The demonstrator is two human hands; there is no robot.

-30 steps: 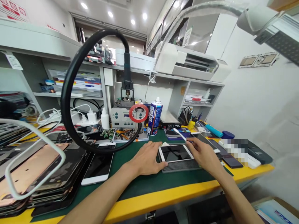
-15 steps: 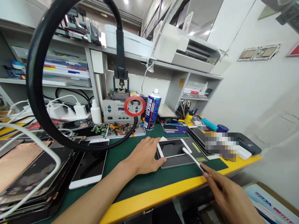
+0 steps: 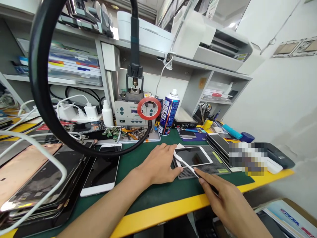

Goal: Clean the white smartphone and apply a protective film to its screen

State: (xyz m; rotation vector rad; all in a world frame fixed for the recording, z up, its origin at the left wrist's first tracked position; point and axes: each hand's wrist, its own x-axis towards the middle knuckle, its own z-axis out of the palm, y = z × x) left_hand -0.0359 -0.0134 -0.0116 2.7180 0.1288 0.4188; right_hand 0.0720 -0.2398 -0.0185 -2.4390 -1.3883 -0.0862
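A white phone (image 3: pixel 194 156) with a dark screen lies on a grey perforated mat (image 3: pixel 213 171). My left hand (image 3: pixel 160 165) grips its left end, thumb at the near edge and fingers at the far edge. In my right hand (image 3: pixel 220 195) is a slim brush (image 3: pixel 187 165), toothbrush-like, with a white head and a darker handle. The brush's head is over the phone's left end, close to my left fingers; whether it touches the glass I cannot tell. My left fingers partly hide that end.
Another white phone (image 3: pixel 102 172) lies left of my forearm, beside stacked screens (image 3: pixel 49 185). A spray can (image 3: pixel 169 112), a parts tray (image 3: pixel 138 135) and a hot-air station (image 3: pixel 128 112) stand behind. A black hose (image 3: pixel 39 82) loops overhead. The yellow table edge (image 3: pixel 168 211) is nearest me.
My right hand has moved the brush leftward across the phone, from its right end to its left end. My left hand keeps its grip. The whole view has shifted slightly.
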